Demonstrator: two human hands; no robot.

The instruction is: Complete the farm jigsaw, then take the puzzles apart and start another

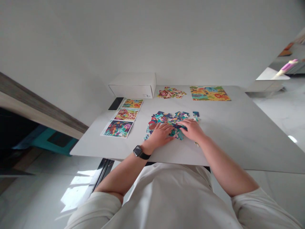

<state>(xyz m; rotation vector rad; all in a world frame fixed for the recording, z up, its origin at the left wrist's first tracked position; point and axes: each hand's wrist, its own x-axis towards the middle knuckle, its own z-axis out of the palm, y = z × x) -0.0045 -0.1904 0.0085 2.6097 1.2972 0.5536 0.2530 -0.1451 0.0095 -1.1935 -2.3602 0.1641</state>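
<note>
Loose jigsaw puzzle pieces (159, 117), mostly dark blue, teal and red, lie in a heap on the white table. My left hand (160, 135) rests flat over the heap's near left side, fingers stretched out and partly spread. It covers some of the pieces. From the right, my right hand (191, 128) reaches to the heap's edge, its thumb and fingers around a dark blue puzzle piece (176, 126). Whether that piece is lifted or only touched is hard to make out. One blue piece (195, 114) lies apart beyond the right hand.
Three picture cards (118, 128) lie in a column at left, beside a black phone (116, 103). A white box (132, 86) stands against the wall. Behind the heap are another pile of puzzle pieces (171, 93) and an assembled animal puzzle (210, 93). The table's front edge (176, 163) is near my body.
</note>
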